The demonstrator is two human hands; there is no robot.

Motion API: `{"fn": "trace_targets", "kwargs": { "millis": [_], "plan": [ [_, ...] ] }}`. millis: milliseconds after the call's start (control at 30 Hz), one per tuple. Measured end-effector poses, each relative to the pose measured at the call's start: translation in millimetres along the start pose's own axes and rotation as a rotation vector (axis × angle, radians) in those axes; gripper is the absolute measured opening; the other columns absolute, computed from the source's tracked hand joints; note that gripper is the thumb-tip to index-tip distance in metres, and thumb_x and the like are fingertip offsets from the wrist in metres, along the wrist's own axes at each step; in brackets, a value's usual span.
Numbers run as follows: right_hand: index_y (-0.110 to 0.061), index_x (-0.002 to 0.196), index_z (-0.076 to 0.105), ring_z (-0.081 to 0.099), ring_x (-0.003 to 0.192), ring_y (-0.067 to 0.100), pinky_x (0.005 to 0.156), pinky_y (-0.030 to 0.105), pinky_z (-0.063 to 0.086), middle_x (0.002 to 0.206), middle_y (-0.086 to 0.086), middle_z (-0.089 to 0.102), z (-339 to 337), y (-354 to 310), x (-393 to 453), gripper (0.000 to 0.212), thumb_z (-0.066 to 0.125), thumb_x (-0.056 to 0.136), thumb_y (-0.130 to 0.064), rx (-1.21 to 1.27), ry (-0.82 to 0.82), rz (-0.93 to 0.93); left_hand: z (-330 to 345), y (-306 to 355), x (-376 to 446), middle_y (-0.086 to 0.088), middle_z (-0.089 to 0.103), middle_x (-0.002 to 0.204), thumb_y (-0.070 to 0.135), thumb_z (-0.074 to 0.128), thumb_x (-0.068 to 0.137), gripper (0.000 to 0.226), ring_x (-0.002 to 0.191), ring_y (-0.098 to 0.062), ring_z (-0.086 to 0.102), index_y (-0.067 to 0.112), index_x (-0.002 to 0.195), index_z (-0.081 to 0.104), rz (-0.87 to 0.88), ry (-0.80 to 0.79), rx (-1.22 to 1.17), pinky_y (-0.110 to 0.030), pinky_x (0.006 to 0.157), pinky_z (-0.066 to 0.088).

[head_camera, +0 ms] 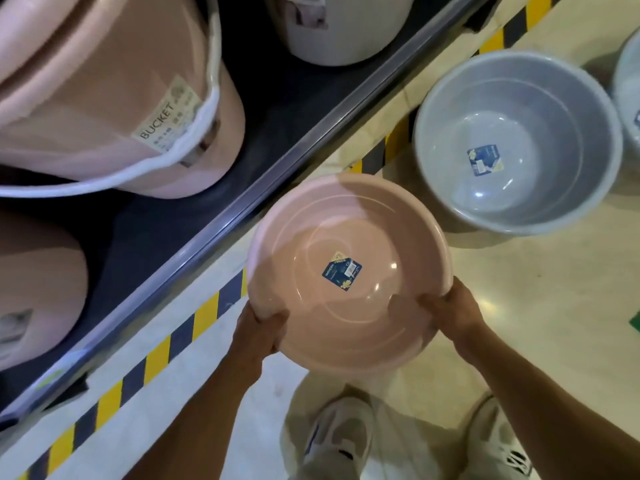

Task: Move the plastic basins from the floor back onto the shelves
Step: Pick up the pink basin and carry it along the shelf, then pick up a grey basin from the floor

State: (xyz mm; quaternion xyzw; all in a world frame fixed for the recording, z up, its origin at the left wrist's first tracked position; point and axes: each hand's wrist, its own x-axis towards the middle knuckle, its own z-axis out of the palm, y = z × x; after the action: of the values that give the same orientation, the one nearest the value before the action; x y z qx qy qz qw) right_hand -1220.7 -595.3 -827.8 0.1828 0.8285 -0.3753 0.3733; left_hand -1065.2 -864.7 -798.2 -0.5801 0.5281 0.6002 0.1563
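A pink plastic basin [349,237] with a blue label in its bottom is held above the floor, beside the shelf edge. My left hand [265,322] grips its near-left rim, and my right hand [450,308] grips its near-right rim. A grey basin [554,109] with a blue label stands on the floor at the right. Part of another pale basin [628,98] shows at the right border. The dark shelf [277,109] runs diagonally across the upper left.
On the shelf lie a pink bucket [104,98] with a white handle, another pink one [38,282] below it and a white one [346,26] at the top. Yellow-and-black tape [194,320] lines the floor along the shelf. My shoes [343,441] are at the bottom.
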Motion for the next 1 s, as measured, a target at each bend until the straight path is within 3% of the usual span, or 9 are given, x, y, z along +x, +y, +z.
{"fn": "trace_targets", "kwargs": {
  "millis": [100,267,367,433,533,633,833,900,1000],
  "plan": [
    [-0.020,0.120,0.060,0.067,0.094,0.037,0.079,0.055,0.058,0.106,0.010,0.072,3.1,2.4,4.2,0.071,0.066,0.053,-0.044,-0.001,0.004,-0.010,-1.4,-7.7,8.4,-0.008,0.072,0.117,0.030,0.078,0.065,0.059,0.105,-0.031,0.069,0.030,0.122,0.062,0.005,0.007,-0.010,-0.048,0.079,0.061],
    [-0.018,0.116,0.053,0.068,0.097,0.032,0.082,0.053,0.059,0.108,0.007,0.070,0.8,-8.0,-3.0,0.075,0.077,0.055,-0.054,0.034,-0.054,0.047,-6.2,-6.3,10.3,-0.011,0.071,0.116,0.044,0.086,0.046,0.089,0.103,-0.032,0.070,0.014,0.126,0.059,-0.004,0.061,0.111,-0.051,0.085,0.061],
    [-0.017,0.121,0.046,0.067,0.101,0.031,0.091,0.052,0.055,0.114,0.008,0.069,-16.0,-21.1,-18.3,0.077,0.078,0.065,-0.059,0.059,-0.068,0.107,-10.0,3.8,-1.9,-0.005,0.069,0.117,0.053,0.086,0.038,0.099,0.106,-0.031,0.067,0.019,0.126,0.054,0.049,0.146,0.223,-0.055,0.093,0.056],
    [-0.018,0.126,0.043,0.065,0.103,0.031,0.094,0.049,0.053,0.118,0.008,0.068,-38.3,-27.7,-32.2,0.063,0.073,0.081,-0.050,0.063,-0.057,0.127,-6.1,21.0,-26.6,-0.002,0.066,0.123,0.052,0.085,0.052,0.092,0.107,-0.027,0.064,0.022,0.133,0.053,0.105,0.205,0.332,-0.048,0.091,0.053],
    [-0.022,0.121,0.047,0.065,0.107,0.031,0.097,0.051,0.051,0.116,0.009,0.070,-86.9,-32.3,-54.0,0.052,0.070,0.084,-0.050,0.109,-0.005,0.149,16.4,62.4,-75.6,-0.012,0.060,0.129,0.030,0.075,0.088,0.061,0.108,-0.033,0.058,0.013,0.141,0.050,0.269,0.266,0.497,-0.046,0.088,0.048],
    [-0.024,0.117,0.052,0.067,0.101,0.030,0.095,0.052,0.053,0.109,0.009,0.072,-150.4,-34.1,-77.2,0.045,0.069,0.084,-0.050,0.176,0.062,0.166,52.9,100.7,-117.8,-0.014,0.059,0.142,0.019,0.069,0.094,0.055,0.129,-0.036,0.055,0.010,0.144,0.049,0.344,0.174,0.523,-0.046,0.105,0.041],
    [-0.017,0.112,0.056,0.070,0.079,0.028,0.081,0.050,0.056,0.083,0.007,0.070,-298.5,-18.0,-129.1,0.034,0.070,0.088,-0.037,0.290,0.192,0.197,171.0,172.4,-207.3,0.003,0.069,0.101,0.017,0.071,0.092,0.023,0.102,-0.030,0.065,0.029,0.109,0.060,0.438,-0.104,0.666,-0.038,0.087,0.046],
    [-0.016,0.109,0.057,0.069,0.074,0.027,0.078,0.051,0.057,0.084,0.009,0.071,-347.7,-2.8,-148.8,0.032,0.070,0.088,-0.036,0.321,0.237,0.200,218.3,190.8,-239.0,0.003,0.072,0.095,0.020,0.074,0.086,0.024,0.098,-0.029,0.067,0.036,0.096,0.060,0.438,-0.189,0.652,-0.041,0.088,0.050],
    [-0.015,0.111,0.057,0.066,0.068,0.022,0.072,0.045,0.054,0.093,0.011,0.072,-413.4,18.9,-177.5,0.031,0.069,0.089,-0.032,0.378,0.301,0.212,291.0,213.5,-286.8,-0.005,0.072,0.093,0.021,0.074,0.081,0.021,0.093,-0.030,0.067,0.028,0.097,0.062,0.462,-0.297,0.666,-0.041,0.089,0.050]
  ]
}}
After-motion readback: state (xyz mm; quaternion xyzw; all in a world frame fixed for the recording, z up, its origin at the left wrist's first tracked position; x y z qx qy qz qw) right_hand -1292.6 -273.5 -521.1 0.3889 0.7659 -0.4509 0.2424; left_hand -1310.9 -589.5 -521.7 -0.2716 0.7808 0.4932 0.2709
